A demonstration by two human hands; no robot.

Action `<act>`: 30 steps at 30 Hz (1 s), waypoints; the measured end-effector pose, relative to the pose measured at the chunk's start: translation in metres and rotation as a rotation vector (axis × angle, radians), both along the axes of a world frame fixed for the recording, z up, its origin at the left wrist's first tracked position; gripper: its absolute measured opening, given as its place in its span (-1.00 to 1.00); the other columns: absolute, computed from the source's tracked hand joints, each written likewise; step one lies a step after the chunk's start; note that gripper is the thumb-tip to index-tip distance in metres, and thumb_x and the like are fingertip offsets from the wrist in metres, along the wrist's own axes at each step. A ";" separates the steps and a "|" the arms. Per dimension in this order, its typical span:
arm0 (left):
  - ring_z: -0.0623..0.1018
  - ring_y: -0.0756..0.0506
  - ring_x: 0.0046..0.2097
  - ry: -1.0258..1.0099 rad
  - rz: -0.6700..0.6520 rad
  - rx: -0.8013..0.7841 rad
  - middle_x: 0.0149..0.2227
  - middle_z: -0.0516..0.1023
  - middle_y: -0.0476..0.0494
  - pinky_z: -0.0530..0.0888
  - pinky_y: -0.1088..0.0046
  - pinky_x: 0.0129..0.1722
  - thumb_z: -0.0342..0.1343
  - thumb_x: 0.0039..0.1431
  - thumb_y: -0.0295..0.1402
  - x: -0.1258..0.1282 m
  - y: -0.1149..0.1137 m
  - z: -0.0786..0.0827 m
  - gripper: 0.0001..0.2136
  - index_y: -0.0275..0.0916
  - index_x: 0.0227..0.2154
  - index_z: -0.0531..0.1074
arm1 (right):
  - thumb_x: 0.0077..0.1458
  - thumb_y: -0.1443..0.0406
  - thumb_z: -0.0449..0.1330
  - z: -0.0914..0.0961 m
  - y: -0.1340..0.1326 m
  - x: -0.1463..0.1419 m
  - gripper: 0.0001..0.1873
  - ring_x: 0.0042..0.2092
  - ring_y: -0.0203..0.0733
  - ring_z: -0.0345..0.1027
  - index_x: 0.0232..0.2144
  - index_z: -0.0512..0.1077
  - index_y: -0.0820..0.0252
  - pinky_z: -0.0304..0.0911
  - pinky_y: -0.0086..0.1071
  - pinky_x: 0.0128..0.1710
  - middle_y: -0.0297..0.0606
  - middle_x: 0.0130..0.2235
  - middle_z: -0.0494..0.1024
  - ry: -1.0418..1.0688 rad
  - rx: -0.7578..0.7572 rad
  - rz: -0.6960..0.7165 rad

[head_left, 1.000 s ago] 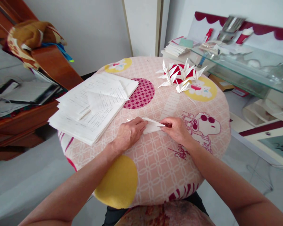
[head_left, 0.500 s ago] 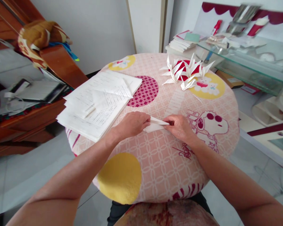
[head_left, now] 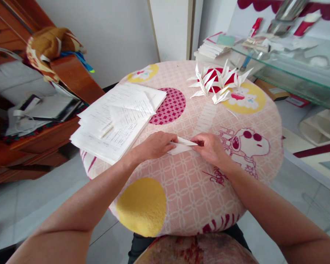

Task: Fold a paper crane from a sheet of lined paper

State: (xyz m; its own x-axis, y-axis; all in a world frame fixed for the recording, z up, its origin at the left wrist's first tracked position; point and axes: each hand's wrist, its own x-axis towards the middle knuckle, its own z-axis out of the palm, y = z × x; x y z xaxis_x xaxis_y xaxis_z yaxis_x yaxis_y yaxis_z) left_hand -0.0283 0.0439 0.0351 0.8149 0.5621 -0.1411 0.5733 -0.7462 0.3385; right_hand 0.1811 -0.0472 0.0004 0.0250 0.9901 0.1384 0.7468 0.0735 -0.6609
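Note:
A piece of folded white paper (head_left: 181,146) spans the gap between my two hands, just over the cloth-covered round table (head_left: 187,190). My left hand (head_left: 161,143) pinches its left end, fingers closed. At the right, its pointed tip sits between the thumb and fingers of my right hand (head_left: 209,146), also closed. Several white folded paper cranes (head_left: 218,82) stand in a cluster at the table's far right. Left of my hands lies a stack of written paper sheets (head_left: 99,143), with a loose folded sheet (head_left: 132,112) on top.
At the right, a glass shelf (head_left: 297,69) holds bottles and clutter beside the table. A pile of papers (head_left: 210,49) sits behind the cranes. On the left stands a wooden chair (head_left: 74,79) with a brown plush thing (head_left: 49,44) over it.
Both hands keep their grip on the folded paper, with only a slight shift of the fingers. The whole view has moved a little.

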 end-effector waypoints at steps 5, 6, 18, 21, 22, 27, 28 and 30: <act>0.51 -0.08 -0.40 -0.031 0.135 0.098 -0.42 0.58 -0.09 0.28 0.44 -0.39 0.01 0.31 -0.33 0.000 -0.015 -0.006 -0.80 -0.22 -0.29 0.53 | 0.00 0.43 0.26 0.001 0.000 0.000 -0.84 -0.39 -0.21 0.39 -0.36 0.63 0.18 0.15 -0.37 -0.38 -0.28 -0.40 0.60 -0.008 0.005 -0.007; 0.51 -0.08 -0.40 -0.049 0.157 0.098 -0.43 0.57 -0.09 0.28 0.44 -0.39 0.04 0.29 -0.32 0.000 -0.017 -0.007 -0.82 -0.22 -0.30 0.53 | 0.00 0.42 0.26 0.001 0.000 0.000 -0.85 -0.40 -0.21 0.38 -0.37 0.63 0.18 0.15 -0.37 -0.39 -0.29 -0.41 0.60 0.005 0.001 -0.010; 0.54 -0.10 -0.36 0.021 0.159 0.101 -0.40 0.60 -0.09 0.32 0.43 -0.34 0.10 0.22 -0.33 0.002 -0.020 -0.005 -0.86 -0.23 -0.35 0.54 | -0.04 0.45 0.28 -0.001 -0.002 0.002 -0.83 -0.42 -0.23 0.39 -0.34 0.62 0.21 0.18 -0.40 -0.40 -0.29 -0.45 0.58 0.047 -0.001 -0.059; 0.58 -0.16 -0.26 0.141 0.159 0.142 -0.33 0.62 -0.14 0.37 0.40 -0.27 0.08 0.23 -0.32 0.007 -0.023 0.002 -0.84 -0.21 -0.32 0.55 | -0.06 0.46 0.28 -0.002 -0.002 0.003 -0.82 -0.43 -0.23 0.39 -0.34 0.62 0.21 0.20 -0.40 -0.40 -0.30 -0.47 0.58 0.062 -0.008 -0.075; 0.58 -0.17 -0.23 0.168 0.162 0.150 -0.31 0.63 -0.15 0.38 0.39 -0.25 0.07 0.23 -0.32 0.009 -0.023 0.003 -0.83 -0.20 -0.31 0.56 | -0.07 0.46 0.28 -0.002 -0.003 0.004 -0.80 -0.43 -0.23 0.40 -0.34 0.62 0.21 0.21 -0.40 -0.41 -0.30 -0.47 0.58 0.080 -0.012 -0.078; 0.60 -0.20 -0.20 0.196 0.166 0.145 -0.27 0.64 -0.18 0.39 0.36 -0.23 0.07 0.22 -0.32 0.011 -0.023 0.002 -0.82 -0.19 -0.26 0.57 | -0.06 0.52 0.14 0.002 -0.011 0.005 -0.68 -0.38 -0.21 0.45 -0.29 0.59 0.19 0.32 -0.37 -0.34 -0.27 -0.38 0.61 0.161 0.201 -0.073; 0.60 -0.20 -0.20 0.193 0.168 0.144 -0.27 0.64 -0.18 0.39 0.36 -0.24 0.07 0.22 -0.32 0.011 -0.023 0.001 -0.81 -0.19 -0.26 0.58 | -0.06 0.53 0.10 0.004 -0.012 0.003 -0.64 -0.34 -0.19 0.46 -0.27 0.58 0.18 0.34 -0.35 -0.29 -0.25 -0.34 0.61 0.137 0.302 -0.069; 0.60 -0.20 -0.20 0.189 0.167 0.142 -0.28 0.64 -0.18 0.40 0.36 -0.24 0.07 0.22 -0.32 0.011 -0.022 0.001 -0.82 -0.20 -0.28 0.58 | -0.04 0.55 0.05 0.006 -0.015 -0.004 -0.58 -0.24 -0.15 0.46 -0.22 0.57 0.16 0.35 -0.31 -0.21 -0.22 -0.29 0.59 0.076 0.441 0.007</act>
